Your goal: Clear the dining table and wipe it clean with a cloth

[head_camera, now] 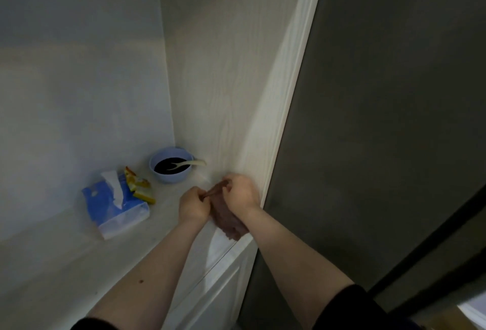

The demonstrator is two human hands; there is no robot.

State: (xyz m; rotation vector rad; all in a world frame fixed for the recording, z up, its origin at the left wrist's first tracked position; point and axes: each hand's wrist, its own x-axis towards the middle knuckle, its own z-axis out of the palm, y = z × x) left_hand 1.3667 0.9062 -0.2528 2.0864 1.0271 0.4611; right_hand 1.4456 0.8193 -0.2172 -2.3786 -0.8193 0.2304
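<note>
A brownish-pink cloth (227,220) hangs between both hands over the front corner of a pale wood-grain counter (79,258). My left hand (193,206) pinches the cloth's upper edge. My right hand (240,193) grips the same cloth just to the right, fingers curled round it. A blue bowl (160,174) with dark contents and a pale spoon (190,163) sits in the back corner of the counter. A blue and white tissue pack (115,206) lies to the left, with small yellow packets (140,187) beside it.
A pale wood side panel (231,93) rises on the right of the counter, close to my right hand. A dark grey door surface (381,119) stands further right. White cabinet fronts (223,285) lie below the counter edge. A pale wall (79,66) backs the counter.
</note>
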